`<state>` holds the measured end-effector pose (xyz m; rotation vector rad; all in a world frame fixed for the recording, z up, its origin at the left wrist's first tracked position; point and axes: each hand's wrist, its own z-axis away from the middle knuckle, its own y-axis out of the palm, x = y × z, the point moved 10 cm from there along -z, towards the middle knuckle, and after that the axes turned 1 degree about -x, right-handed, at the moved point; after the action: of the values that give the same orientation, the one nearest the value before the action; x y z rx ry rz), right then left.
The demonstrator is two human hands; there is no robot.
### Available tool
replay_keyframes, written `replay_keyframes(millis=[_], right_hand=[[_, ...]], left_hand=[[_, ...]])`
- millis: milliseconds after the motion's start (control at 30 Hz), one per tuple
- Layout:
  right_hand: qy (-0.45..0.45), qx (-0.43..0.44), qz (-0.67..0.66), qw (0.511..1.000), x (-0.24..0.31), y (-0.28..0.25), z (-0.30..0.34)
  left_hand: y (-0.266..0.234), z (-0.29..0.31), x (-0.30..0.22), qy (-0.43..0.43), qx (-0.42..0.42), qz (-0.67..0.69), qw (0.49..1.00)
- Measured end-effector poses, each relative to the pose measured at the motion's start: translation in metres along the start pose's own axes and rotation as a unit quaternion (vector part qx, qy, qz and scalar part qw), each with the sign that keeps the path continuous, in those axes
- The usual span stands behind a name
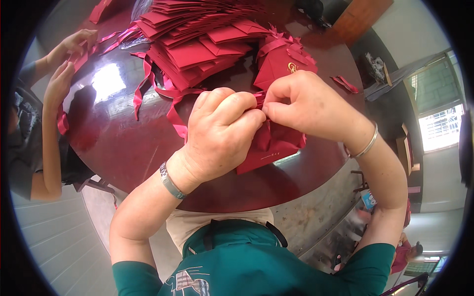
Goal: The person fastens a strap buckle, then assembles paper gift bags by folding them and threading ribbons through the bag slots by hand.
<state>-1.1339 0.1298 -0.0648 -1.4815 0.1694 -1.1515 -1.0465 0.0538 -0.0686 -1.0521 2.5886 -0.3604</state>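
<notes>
In front of me a red gift bag (254, 159) lies on the table, partly covered by my hands. My left hand (219, 130) is closed, its fingers curled around a red ribbon (259, 100) at the bag's top. Thumb and forefinger of my right hand (301, 101) pinch the same ribbon, close against the left fingertips. The exact shape of the ribbon between the fingers is hidden. Just beyond my right hand sits another red bag (271, 69) with a gold emblem and ribbon along its top.
A large heap of flat red bags (192, 49) covers the far middle of the dark, glossy round table (123, 163). Loose red ribbons (139, 93) trail from it on the left. A short ribbon piece (345, 84) lies at right. At far left, another person's hands (61, 81) hold red material.
</notes>
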Motion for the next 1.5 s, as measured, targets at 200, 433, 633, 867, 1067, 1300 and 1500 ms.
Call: replay_keyframes(millis=[200, 433, 633, 867, 1067, 1300, 1500], right_hand=[[-0.004, -0.175, -0.151, 0.973, -0.029, -0.041, -0.006], [0.077, -0.208, -0.192, 0.956, -0.085, -0.050, -0.018], [0.046, -0.201, -0.131, 0.970, -0.110, -0.046, -0.007], [0.137, 0.106, -0.177, 0.969, -0.124, 0.018, 0.028], [0.124, 0.141, -0.385, 0.904, -0.103, 0.050, 0.035], [0.037, -0.031, -0.537, 0.842, -0.095, 0.017, 0.029], [0.039, -0.030, -0.532, 0.845, -0.100, 0.013, 0.033]], left_hand=[[0.025, 0.000, 0.011, -0.088, 0.117, 0.186, 0.971], [0.038, 0.009, 0.007, -0.112, 0.171, 0.272, 0.940], [0.035, 0.005, -0.004, -0.064, 0.156, 0.231, 0.958], [0.030, -0.001, -0.024, -0.027, 0.154, 0.240, 0.958], [0.037, 0.005, -0.034, -0.026, 0.200, 0.256, 0.945], [0.040, 0.010, -0.032, -0.018, 0.200, 0.272, 0.941], [0.046, 0.011, -0.030, -0.039, 0.234, 0.277, 0.931]])
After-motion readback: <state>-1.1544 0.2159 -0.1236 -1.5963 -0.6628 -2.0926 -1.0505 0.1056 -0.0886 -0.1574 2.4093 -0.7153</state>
